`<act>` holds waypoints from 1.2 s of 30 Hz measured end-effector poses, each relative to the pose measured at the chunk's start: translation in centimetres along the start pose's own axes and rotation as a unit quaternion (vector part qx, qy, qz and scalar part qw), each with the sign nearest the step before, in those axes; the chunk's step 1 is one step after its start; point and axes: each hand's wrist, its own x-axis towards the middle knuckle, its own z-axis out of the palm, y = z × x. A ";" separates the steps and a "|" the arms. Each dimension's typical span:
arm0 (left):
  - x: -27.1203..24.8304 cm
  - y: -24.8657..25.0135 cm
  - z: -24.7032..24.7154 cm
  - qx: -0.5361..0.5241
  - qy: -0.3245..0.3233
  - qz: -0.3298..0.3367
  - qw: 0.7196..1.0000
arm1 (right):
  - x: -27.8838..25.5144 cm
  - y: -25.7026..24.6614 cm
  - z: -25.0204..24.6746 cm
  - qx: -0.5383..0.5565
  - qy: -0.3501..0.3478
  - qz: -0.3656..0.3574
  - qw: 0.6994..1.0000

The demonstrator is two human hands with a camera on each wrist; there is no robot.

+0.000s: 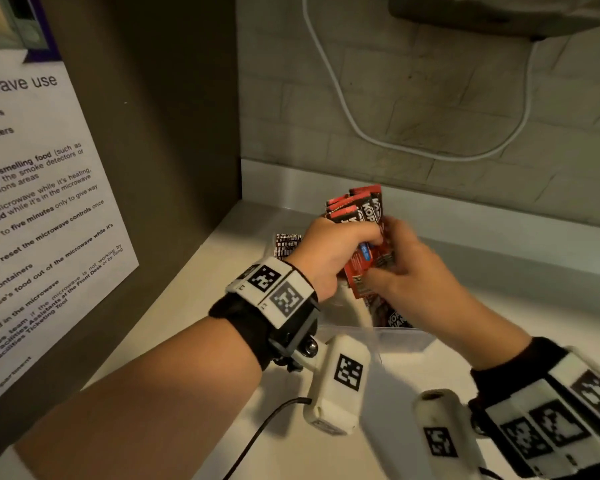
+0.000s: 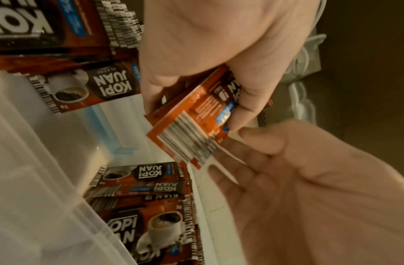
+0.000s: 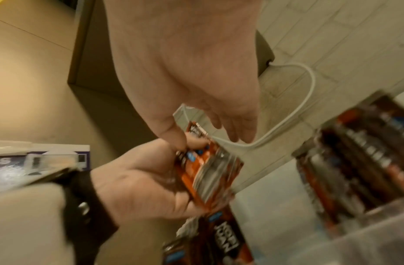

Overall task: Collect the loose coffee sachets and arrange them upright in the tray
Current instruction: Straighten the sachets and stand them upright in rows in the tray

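My left hand (image 1: pixel 340 244) grips a bundle of red and black coffee sachets (image 1: pixel 359 209), held upright above the clear plastic tray (image 1: pixel 404 341). My right hand (image 1: pixel 416 271) is beside the bundle with its fingers straight, the thumb touching the bundle in the right wrist view. In the left wrist view the held bundle (image 2: pixel 196 116) hangs over the tray (image 2: pixel 37 161), where several sachets (image 2: pixel 148 193) lie flat and overlapping. More sachets (image 3: pixel 355 157) stand packed together at the right of the right wrist view, blurred. Another stack (image 1: pixel 286 244) shows behind my left hand.
A dark cabinet side with a printed microwave notice (image 1: pixel 39 202) closes off the left. A white cable (image 1: pixel 347 109) loops down the tiled back wall beneath a grey appliance (image 1: pixel 499 12). The pale counter (image 1: pixel 194 323) runs toward me.
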 end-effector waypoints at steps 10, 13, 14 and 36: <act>-1.2 0.5 -2.0 -0.059 0.002 -0.033 0.998 | 0.9 -1.2 3.5 0.021 -0.035 -0.008 0.999; -1.6 0.7 -3.0 -0.058 -0.032 -0.035 0.997 | 0.7 -1.4 3.4 0.055 -0.021 -0.016 0.998; -1.8 0.6 -3.2 -0.060 -0.033 -0.034 0.997 | 0.7 -1.5 3.4 0.061 -0.017 -0.018 0.998; -3.8 0.6 -3.8 -0.114 -0.078 -0.032 0.990 | 0.3 -3.2 4.1 0.199 -0.013 0.030 0.979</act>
